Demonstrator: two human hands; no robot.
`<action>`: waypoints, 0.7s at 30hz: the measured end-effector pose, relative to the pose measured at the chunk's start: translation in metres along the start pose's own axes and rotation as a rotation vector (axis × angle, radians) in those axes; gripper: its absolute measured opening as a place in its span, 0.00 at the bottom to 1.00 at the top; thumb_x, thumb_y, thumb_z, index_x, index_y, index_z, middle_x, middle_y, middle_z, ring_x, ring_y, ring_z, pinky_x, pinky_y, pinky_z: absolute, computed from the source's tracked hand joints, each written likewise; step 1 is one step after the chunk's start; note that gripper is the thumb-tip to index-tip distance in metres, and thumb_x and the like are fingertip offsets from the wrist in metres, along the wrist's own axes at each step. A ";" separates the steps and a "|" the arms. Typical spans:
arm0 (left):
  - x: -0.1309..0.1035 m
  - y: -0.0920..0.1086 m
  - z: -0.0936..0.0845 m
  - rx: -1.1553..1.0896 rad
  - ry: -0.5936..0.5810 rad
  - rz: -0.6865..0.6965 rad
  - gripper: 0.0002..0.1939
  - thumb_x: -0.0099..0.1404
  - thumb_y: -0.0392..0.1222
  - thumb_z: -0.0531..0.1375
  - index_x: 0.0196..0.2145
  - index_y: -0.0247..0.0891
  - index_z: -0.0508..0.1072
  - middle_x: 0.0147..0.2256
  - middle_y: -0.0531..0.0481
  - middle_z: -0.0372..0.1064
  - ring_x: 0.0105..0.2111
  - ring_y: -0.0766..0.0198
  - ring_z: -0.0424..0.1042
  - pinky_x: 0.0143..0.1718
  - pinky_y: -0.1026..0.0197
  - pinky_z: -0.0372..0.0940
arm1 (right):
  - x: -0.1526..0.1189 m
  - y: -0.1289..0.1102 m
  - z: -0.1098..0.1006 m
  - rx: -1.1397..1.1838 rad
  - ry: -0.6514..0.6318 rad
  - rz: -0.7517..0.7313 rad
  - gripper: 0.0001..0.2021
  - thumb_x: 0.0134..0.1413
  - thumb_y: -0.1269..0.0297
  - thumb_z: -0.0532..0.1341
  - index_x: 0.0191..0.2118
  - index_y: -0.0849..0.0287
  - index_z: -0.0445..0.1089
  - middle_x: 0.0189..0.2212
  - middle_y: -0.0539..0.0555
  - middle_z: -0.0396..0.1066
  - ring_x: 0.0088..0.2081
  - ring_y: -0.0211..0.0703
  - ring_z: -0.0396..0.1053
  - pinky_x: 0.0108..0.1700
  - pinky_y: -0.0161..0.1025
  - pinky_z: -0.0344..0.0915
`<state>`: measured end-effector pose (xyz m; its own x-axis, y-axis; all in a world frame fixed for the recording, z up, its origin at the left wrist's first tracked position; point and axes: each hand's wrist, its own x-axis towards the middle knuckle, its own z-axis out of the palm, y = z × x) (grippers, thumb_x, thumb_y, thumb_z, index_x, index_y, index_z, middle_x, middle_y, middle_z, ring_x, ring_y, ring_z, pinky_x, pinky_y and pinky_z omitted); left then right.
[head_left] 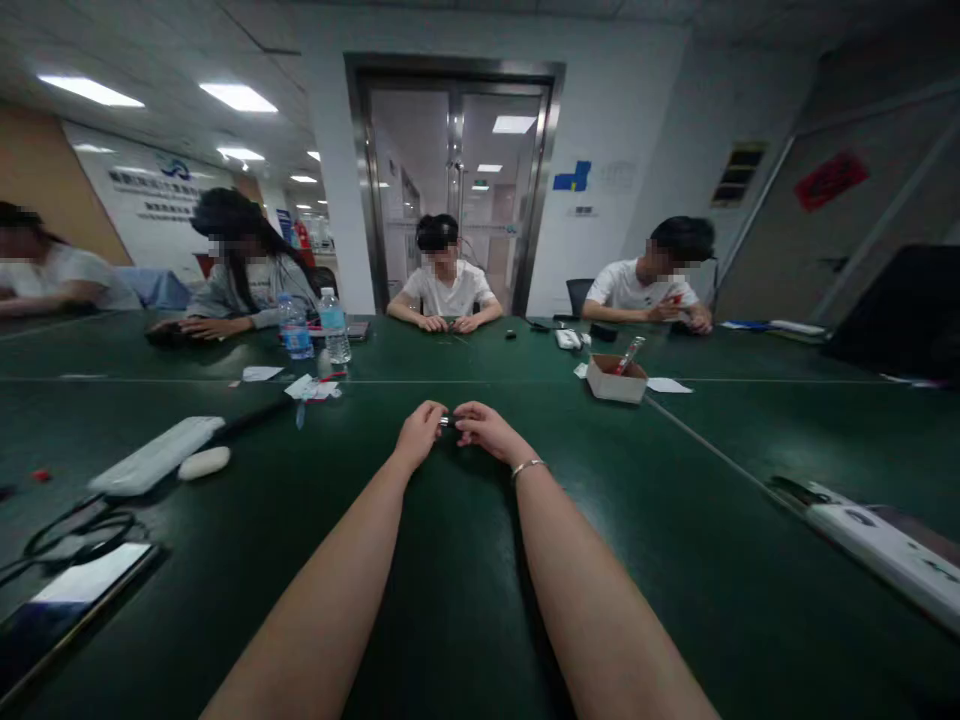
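Note:
Both my arms reach forward over the dark green table (pixel 600 520). Between my fingertips is a small black and silver object (pixel 448 422), too small to make out fully. My left hand (pixel 421 432) pinches its silver end. The fingers of my right hand (pixel 484 428) are closed around its dark end, and a bracelet (pixel 527 466) circles that wrist. The two hands are close together, just above the table surface.
Ahead right stands a small open box (pixel 616 382). Two water bottles (pixel 335 330) and paper scraps (pixel 313 388) lie ahead left. A phone (pixel 79 600), cables and a white case (pixel 159 455) are at left, a white device (pixel 885 545) at right. Several people sit across.

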<state>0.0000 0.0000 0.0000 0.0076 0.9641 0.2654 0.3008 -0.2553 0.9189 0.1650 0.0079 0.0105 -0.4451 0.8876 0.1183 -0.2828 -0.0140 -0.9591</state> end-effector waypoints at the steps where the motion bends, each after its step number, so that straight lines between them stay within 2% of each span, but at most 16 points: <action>1: 0.000 0.000 0.001 -0.011 -0.008 0.001 0.13 0.60 0.47 0.49 0.35 0.40 0.69 0.20 0.56 0.60 0.20 0.68 0.61 0.22 0.67 0.54 | 0.000 0.000 0.000 -0.004 -0.003 -0.001 0.15 0.37 0.73 0.66 0.35 0.62 0.64 0.25 0.45 0.67 0.17 0.29 0.62 0.26 0.35 0.71; 4: 0.000 -0.001 0.002 -0.018 -0.020 0.004 0.13 0.59 0.44 0.49 0.35 0.39 0.70 0.20 0.56 0.60 0.20 0.68 0.60 0.22 0.67 0.54 | 0.000 0.000 0.001 -0.027 -0.006 0.007 0.13 0.39 0.74 0.65 0.35 0.62 0.64 0.23 0.45 0.66 0.17 0.29 0.63 0.26 0.35 0.71; 8: 0.000 -0.001 0.002 0.020 -0.015 0.006 0.16 0.61 0.49 0.48 0.32 0.37 0.70 0.18 0.56 0.57 0.19 0.68 0.57 0.21 0.67 0.52 | 0.000 -0.002 0.003 -0.071 0.001 0.039 0.12 0.43 0.76 0.63 0.35 0.62 0.64 0.22 0.45 0.65 0.18 0.30 0.64 0.27 0.34 0.72; 12: 0.000 -0.001 0.001 -0.007 -0.021 0.009 0.15 0.61 0.47 0.48 0.35 0.37 0.69 0.18 0.57 0.57 0.19 0.68 0.58 0.22 0.66 0.54 | -0.001 -0.004 0.008 -0.162 0.049 0.055 0.14 0.44 0.79 0.62 0.38 0.61 0.62 0.27 0.47 0.68 0.19 0.31 0.66 0.24 0.32 0.71; 15: -0.005 0.004 0.001 0.065 -0.012 0.044 0.13 0.60 0.48 0.51 0.35 0.38 0.68 0.22 0.55 0.62 0.23 0.67 0.62 0.26 0.65 0.57 | -0.002 0.000 0.016 -0.395 0.110 0.065 0.19 0.44 0.79 0.62 0.43 0.59 0.61 0.35 0.50 0.71 0.14 0.28 0.62 0.15 0.27 0.63; 17: -0.012 0.011 0.001 0.171 -0.029 0.067 0.14 0.61 0.50 0.52 0.36 0.39 0.69 0.25 0.53 0.65 0.26 0.65 0.64 0.29 0.64 0.58 | -0.005 0.001 0.022 -0.569 0.150 0.075 0.21 0.45 0.77 0.62 0.46 0.57 0.61 0.37 0.52 0.71 0.13 0.27 0.59 0.13 0.27 0.59; 19: -0.020 0.020 0.001 0.297 -0.065 0.083 0.13 0.61 0.50 0.52 0.37 0.40 0.69 0.29 0.51 0.67 0.29 0.64 0.65 0.30 0.63 0.58 | -0.012 -0.003 0.028 -0.733 0.170 0.055 0.24 0.46 0.75 0.63 0.50 0.56 0.61 0.40 0.53 0.71 0.18 0.29 0.64 0.17 0.27 0.62; 21: -0.031 0.029 -0.005 0.407 -0.104 0.106 0.13 0.61 0.49 0.52 0.38 0.40 0.70 0.30 0.50 0.66 0.30 0.63 0.65 0.31 0.62 0.58 | -0.026 -0.018 0.033 -0.891 0.124 0.050 0.31 0.42 0.76 0.65 0.54 0.55 0.59 0.45 0.55 0.69 0.25 0.33 0.68 0.24 0.28 0.65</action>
<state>0.0042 -0.0377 0.0201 0.1483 0.9415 0.3027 0.6449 -0.3241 0.6922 0.1537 -0.0298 0.0329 -0.3298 0.9396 0.0916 0.5214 0.2622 -0.8120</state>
